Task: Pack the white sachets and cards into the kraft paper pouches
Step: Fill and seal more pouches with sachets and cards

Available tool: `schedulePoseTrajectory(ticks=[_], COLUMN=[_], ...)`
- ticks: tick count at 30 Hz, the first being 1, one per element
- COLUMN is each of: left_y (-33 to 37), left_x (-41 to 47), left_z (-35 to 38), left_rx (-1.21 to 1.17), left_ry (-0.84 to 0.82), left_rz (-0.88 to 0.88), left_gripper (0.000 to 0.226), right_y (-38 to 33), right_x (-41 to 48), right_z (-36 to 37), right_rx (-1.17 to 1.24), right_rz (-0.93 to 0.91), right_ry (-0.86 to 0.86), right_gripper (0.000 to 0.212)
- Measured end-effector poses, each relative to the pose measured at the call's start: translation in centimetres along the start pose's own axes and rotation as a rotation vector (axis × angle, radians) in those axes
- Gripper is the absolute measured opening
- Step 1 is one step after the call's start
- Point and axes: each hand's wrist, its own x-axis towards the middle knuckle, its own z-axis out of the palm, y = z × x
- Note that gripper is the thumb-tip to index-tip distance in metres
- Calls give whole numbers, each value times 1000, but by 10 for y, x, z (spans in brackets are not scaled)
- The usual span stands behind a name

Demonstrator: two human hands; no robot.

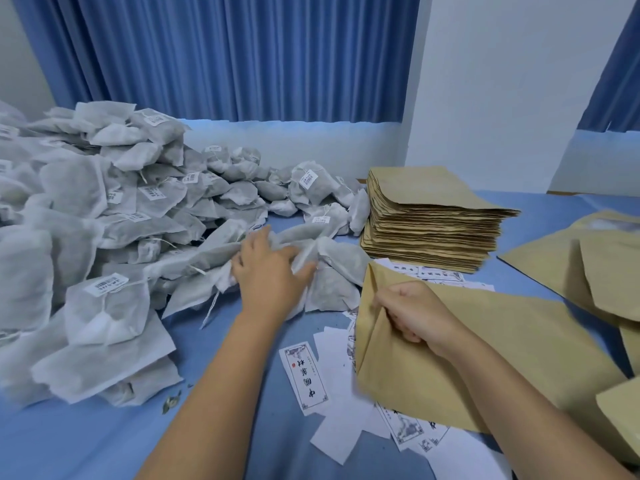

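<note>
My left hand (273, 271) lay on a soft white non-woven sachet (339, 261) at the near edge of the big pile of white sachets (86, 209), which covered the left side of the desk (86, 438). Its fingers (298, 252) were curled into the cloth, which bunched up between them; I judge this was a grasp to lift the sachet out.

My right hand (415, 317) held a flat kraft paper pouch (485, 358) just right of this sachet. It pinched the left edge of the pouch, which I took for the mouth, probably so that the opening faced the pile and the way into it was short.

Printed white paper cards (304, 372) lay scattered near me, partly under the pouch, easy to reach. A neat stack of empty kraft pouches (429, 220) stood beyond it, and more loose brown pouches (588, 265) lay on the far right, perhaps finished ones; I could not tell.

The desk was covered with blue cloth. Behind it hung a pleated blue curtain (242, 57), next to a plain white wall (502, 81).
</note>
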Motion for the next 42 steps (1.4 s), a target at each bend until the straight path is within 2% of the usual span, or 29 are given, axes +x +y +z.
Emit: schedulePoseTrajectory(ticks=[4,6,8,11,13,15,17,21,24,27,29,33,35,36,38,42], left_y=[3,9,14,21,24,25,26,30,43,58,69,83,80,77,74,76], left_x=[6,7,4,-2,-4,-6,-8,-10,-17,-25,-30,-39,-39,-39,-40,-43], left_z=[-5,-7,-10,-16,-16,-17,-19,-25,-28,-23,-20,-17,-16,-15,-12,-2], left_rx=[55,-8,-171,-468,-585,-703,-750,-661,-865,-1020,-1110,-1314,-1265,-1199,-1018,-707], left_ry=[166,253,360,303,239,214,220,284,281,144,-11,-523,-670,-710,-745,-641], left_rz=[-84,-25,52,62,0,-90,-119,43,-31,-146,-186,-257,-306,-311,-286,-218], left_gripper=[32,27,24,30,39,39,38,27,29,33,29,31,22,17,14,25], right_y=[2,2,2,1,-1,-3,-6,-11,-13,-14,-16,-14,-8,-6,-11,-18], right_x=[1,1,2,1,-1,-3,-4,-7,-9,-12,-14,-20,-20,-19,-18,-17], right_z=[2,2,2,3,1,-1,-5,-11,-13,-12,-12,-13,-15,-17,-16,-14], right_rx=[-18,-8,-5,-5,19,57,97,84,-9,-62,-91,-156,-11,43,-6,46], right_rz=[-11,-16,-13,-5,-4,-6,-22,-130,-228,-332,-367,-344,-282,-245,-240,-270], right_ry=[1,-5,-2,3,9,38,97,190,243,273,239,115,89,90,118,182], right_gripper=[21,18,20,29,37,38,38,40,40,42,42,12,28,31,25,36])
